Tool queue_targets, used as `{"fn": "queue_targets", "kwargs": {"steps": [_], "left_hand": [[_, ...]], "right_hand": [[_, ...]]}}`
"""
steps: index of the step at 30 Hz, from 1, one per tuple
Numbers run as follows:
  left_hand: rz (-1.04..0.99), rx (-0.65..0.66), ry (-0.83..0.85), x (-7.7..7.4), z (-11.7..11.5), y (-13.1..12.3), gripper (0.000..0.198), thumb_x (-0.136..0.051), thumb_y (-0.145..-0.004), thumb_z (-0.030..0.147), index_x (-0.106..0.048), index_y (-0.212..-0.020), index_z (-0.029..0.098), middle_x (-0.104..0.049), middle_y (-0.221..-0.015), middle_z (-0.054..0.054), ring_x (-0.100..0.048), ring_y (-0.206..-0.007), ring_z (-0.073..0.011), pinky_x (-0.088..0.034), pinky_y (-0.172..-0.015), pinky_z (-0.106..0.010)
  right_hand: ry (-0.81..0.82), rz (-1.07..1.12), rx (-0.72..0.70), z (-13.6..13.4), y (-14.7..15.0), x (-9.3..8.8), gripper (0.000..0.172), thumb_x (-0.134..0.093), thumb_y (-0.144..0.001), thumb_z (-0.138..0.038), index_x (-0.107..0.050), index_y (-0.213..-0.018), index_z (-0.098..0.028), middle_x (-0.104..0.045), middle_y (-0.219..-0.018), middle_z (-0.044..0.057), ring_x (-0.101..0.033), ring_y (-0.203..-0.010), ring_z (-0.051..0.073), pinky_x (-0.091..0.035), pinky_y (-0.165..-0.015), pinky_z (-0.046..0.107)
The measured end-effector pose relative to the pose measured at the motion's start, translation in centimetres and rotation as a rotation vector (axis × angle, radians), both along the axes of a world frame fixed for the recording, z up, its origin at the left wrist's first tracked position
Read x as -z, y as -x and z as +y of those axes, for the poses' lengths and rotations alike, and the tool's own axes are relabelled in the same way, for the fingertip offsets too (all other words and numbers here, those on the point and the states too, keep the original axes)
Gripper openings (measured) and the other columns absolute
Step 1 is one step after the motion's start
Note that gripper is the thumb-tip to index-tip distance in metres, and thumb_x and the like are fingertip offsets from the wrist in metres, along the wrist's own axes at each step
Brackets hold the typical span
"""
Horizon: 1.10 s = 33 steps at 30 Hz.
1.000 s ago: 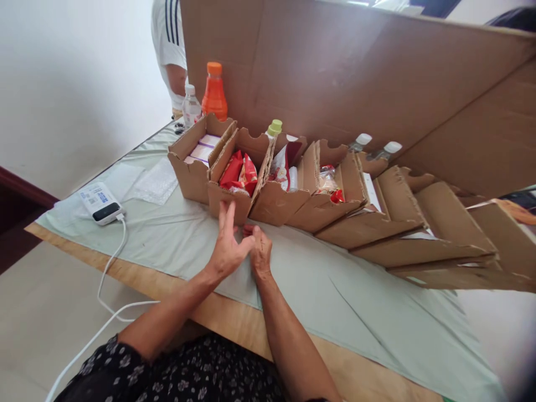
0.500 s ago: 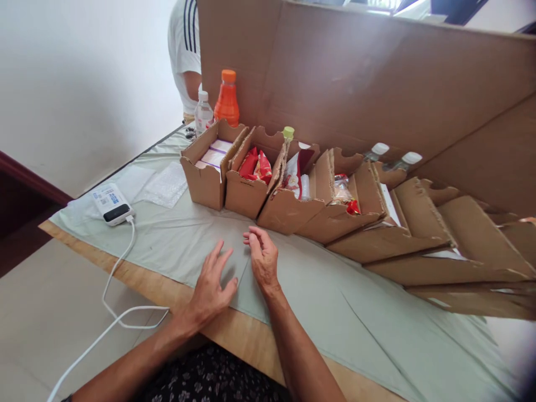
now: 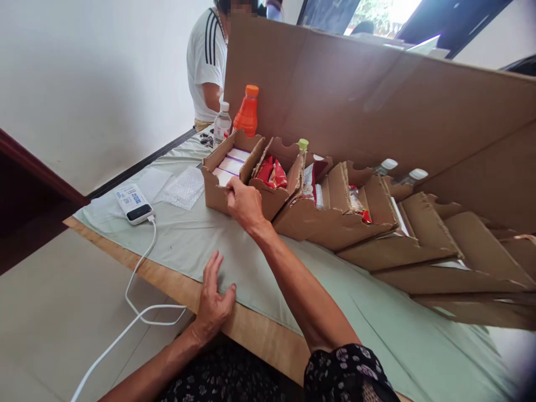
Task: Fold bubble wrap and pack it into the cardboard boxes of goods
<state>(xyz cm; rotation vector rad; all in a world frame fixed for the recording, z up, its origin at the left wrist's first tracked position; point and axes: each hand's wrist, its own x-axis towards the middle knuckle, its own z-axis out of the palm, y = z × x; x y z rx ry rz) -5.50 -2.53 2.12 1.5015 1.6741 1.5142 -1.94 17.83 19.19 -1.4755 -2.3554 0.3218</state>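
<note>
My right hand [image 3: 245, 205] is closed at the front right corner of the leftmost open cardboard box [image 3: 214, 192], its fingers curled over the front rim. The fingertips are partly hidden. Inside that box lie several small white boxes [image 3: 230, 165] with purple edges, the nearest one right beside my fingers. My left hand [image 3: 215, 301] rests at the table's front edge with fingers spread and nothing in it.
To the right, a row of cardboard bins [image 3: 314, 226] holds red packets [image 3: 272, 172] and other packages. An orange bottle [image 3: 246, 114] and a clear bottle [image 3: 221, 124] stand behind. A white power bank [image 3: 134, 204] with its cable [image 3: 140, 259] and bubble wrap [image 3: 184, 187] lie left. A person [image 3: 205, 67] sits beyond the cardboard panel [image 3: 355, 89].
My right hand has moved forward from above the cloth to the leftmost cardboard box and closed at its rim. My left hand has lowered to the table edge. The view has shifted slightly.
</note>
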Motion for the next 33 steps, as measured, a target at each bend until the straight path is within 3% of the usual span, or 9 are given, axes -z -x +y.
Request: {"fn": "queue_targets", "kwargs": {"steps": [5,9,15,17,19,22,25,28,33], "left_hand": [[-0.275,-0.073,0.104,-0.1,-2.0,0.9,0.079,-0.057,-0.096,0.023,-0.020,-0.165,0.026,-0.022,-0.174,-0.011,-0.023,-0.161,-0.0309,-0.022,-0.132,-0.052],[-0.408,-0.121,0.097,-1.2,-5.0,2.2,0.071,-0.049,-0.101,0.026,-0.020,-0.165,0.032,-0.020,-0.176,-0.005,-0.021,-0.162,-0.0275,-0.022,-0.132,-0.046],[-0.362,-0.057,0.138,-3.2,-5.5,2.2,0.083,-0.061,-0.092,0.028,-0.022,-0.165,0.027,-0.030,-0.171,-0.010,-0.031,-0.158,-0.0318,-0.027,-0.131,-0.051],[-0.321,0.028,0.170,-3.5,-5.0,1.3,0.084,-0.065,-0.089,0.029,-0.025,-0.163,0.025,-0.041,-0.165,-0.012,-0.039,-0.154,-0.0329,-0.032,-0.128,-0.052],[-0.277,0.138,0.203,-3.6,-4.8,0.1,0.078,-0.067,-0.087,0.031,-0.037,-0.158,0.023,-0.052,-0.155,-0.013,-0.046,-0.148,-0.0330,-0.037,-0.125,-0.051],[-0.262,0.204,0.261,-3.4,-5.3,-1.3,0.061,-0.067,-0.088,0.034,-0.051,-0.145,0.021,-0.066,-0.135,-0.012,-0.059,-0.135,-0.0314,-0.048,-0.115,-0.047],[-0.275,0.166,0.262,-3.5,-5.0,-2.1,0.051,-0.065,-0.089,0.034,-0.056,-0.137,0.019,-0.069,-0.124,-0.010,-0.064,-0.124,-0.0288,-0.052,-0.108,-0.044],[-0.262,0.188,0.205,-4.3,-2.4,-3.8,0.050,-0.065,-0.087,0.030,-0.055,-0.135,0.018,-0.069,-0.123,-0.010,-0.065,-0.118,-0.0269,-0.052,-0.106,-0.042],[-0.189,0.420,0.114,-5.3,5.0,-9.2,0.065,-0.063,-0.084,0.024,-0.047,-0.147,0.017,-0.064,-0.139,-0.014,-0.059,-0.132,-0.0299,-0.047,-0.115,-0.048]], "right_hand": [[0.012,0.102,-0.240,-7.0,-3.0,-0.2,0.017,-0.053,-0.097,-0.023,-0.069,-0.102,-0.024,-0.076,-0.081,0.002,-0.070,-0.074,0.020,-0.040,-0.067,0.027],[0.132,0.370,-0.282,-11.7,-9.9,-0.8,0.011,-0.059,-0.091,-0.023,-0.069,-0.088,-0.023,-0.072,-0.071,-0.001,-0.063,-0.062,0.013,-0.042,-0.060,0.024],[0.209,0.605,0.043,-13.8,-23.6,-1.4,0.017,-0.071,-0.082,-0.038,-0.075,-0.085,-0.022,-0.074,-0.072,0.003,-0.070,-0.064,0.017,-0.056,-0.060,0.028],[0.129,0.662,0.202,-15.2,-27.5,-0.4,0.029,-0.076,-0.080,-0.044,-0.076,-0.101,-0.024,-0.077,-0.082,0.005,-0.073,-0.070,0.020,-0.060,-0.064,0.032],[0.080,0.748,0.288,-17.5,-30.4,1.4,0.056,-0.077,-0.079,-0.055,-0.070,-0.127,-0.028,-0.079,-0.100,0.010,-0.077,-0.085,0.024,-0.063,-0.074,0.037],[0.158,0.795,0.209,-21.7,-31.5,5.0,0.084,-0.069,-0.078,-0.077,-0.058,-0.145,-0.028,-0.073,-0.130,0.017,-0.073,-0.115,0.032,-0.062,-0.091,0.044],[0.199,0.689,0.201,-24.1,-29.7,8.2,0.084,-0.069,-0.078,-0.077,-0.061,-0.141,-0.023,-0.069,-0.136,0.019,-0.067,-0.125,0.036,-0.058,-0.100,0.050],[0.100,0.624,0.399,-23.6,-28.8,9.7,0.063,-0.071,-0.084,-0.064,-0.065,-0.129,-0.021,-0.074,-0.122,0.017,-0.070,-0.115,0.034,-0.057,-0.098,0.051],[-0.089,0.700,0.607,-19.8,-32.8,9.9,0.053,-0.074,-0.080,-0.059,-0.068,-0.115,-0.019,-0.076,-0.103,0.013,-0.073,-0.090,0.028,-0.059,-0.085,0.048]]}}
